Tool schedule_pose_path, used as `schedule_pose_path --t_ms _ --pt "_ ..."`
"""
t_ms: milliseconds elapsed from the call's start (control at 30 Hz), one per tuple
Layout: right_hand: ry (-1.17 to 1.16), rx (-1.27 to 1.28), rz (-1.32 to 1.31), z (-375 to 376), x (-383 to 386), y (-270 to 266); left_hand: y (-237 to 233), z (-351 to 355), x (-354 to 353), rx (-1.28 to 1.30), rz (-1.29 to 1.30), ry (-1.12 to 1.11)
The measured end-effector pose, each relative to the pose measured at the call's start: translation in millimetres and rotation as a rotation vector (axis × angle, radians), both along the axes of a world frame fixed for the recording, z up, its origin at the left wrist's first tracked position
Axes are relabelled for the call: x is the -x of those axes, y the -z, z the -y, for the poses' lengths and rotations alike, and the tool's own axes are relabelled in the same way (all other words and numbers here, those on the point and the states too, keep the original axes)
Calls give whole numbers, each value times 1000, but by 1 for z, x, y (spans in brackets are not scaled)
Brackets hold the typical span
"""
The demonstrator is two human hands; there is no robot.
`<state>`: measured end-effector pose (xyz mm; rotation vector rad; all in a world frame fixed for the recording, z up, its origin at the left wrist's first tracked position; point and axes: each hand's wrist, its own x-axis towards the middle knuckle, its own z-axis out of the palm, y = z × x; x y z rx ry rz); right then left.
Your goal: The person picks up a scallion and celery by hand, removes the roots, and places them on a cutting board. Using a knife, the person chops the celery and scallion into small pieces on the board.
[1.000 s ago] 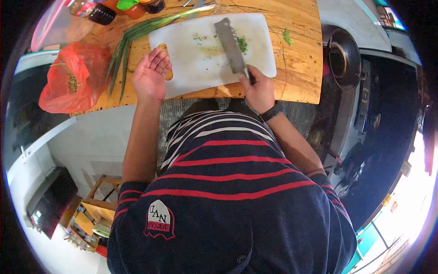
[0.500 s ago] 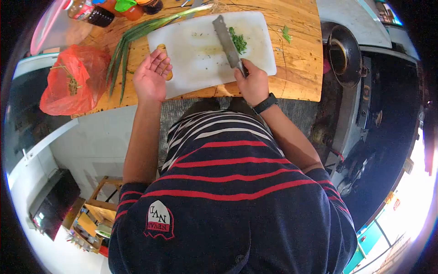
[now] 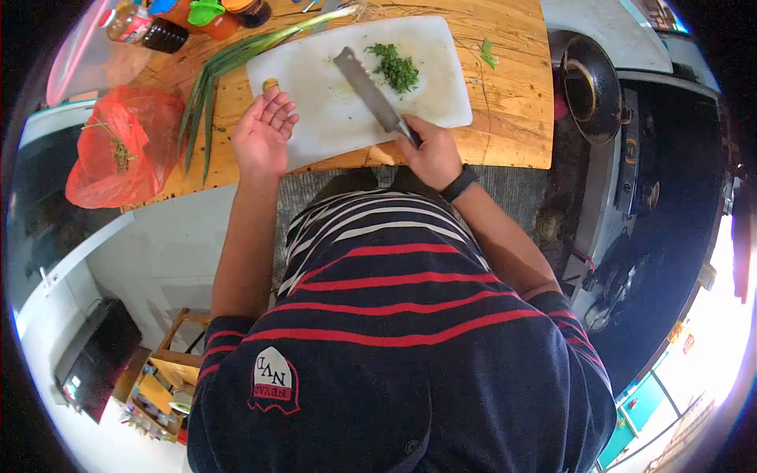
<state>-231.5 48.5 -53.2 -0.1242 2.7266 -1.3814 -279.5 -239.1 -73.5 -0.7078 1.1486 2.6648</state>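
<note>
A kitchen knife (image 3: 367, 89) with a long broad blade is gripped by its dark handle in my right hand (image 3: 434, 154), at the front edge of the white cutting board (image 3: 331, 118). Its blade slants up and left over the board. Just right of the blade lies a small heap of chopped green herbs (image 3: 397, 71). My left hand (image 3: 264, 135) is palm up with fingers loosely curled and apart, holding nothing. It overlaps the board's left end and partly hides the handle slot there.
Long scallions (image 3: 236, 63) lie along the board's left and back. A red plastic bag (image 3: 126, 150) sits at the table's left, with bottles and jars (image 3: 209, 20) behind. A leafy scrap (image 3: 488, 55) lies right of the board. Beyond the wooden table (image 3: 512, 110) is a wok (image 3: 591, 91).
The knife has moved left and tilted further, away from the chopped herbs, which now show as a wider heap. My left hand has hardly moved.
</note>
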Motion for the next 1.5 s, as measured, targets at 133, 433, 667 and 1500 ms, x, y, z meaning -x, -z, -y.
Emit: schedule_pose_path --t_ms 133,433,667,1500 --pt "72 7 -17 -21 9 -3 -2 -4 0 21 20 -4" --pt "95 -226 -58 -99 59 -17 -4 -9 -1 2 14 1" --pt "-165 -306 -146 -116 83 -2 -3 -11 -1 2 21 -1" --pt "329 853 527 -57 27 -40 -38 -116 -3 1477 -1003 717"
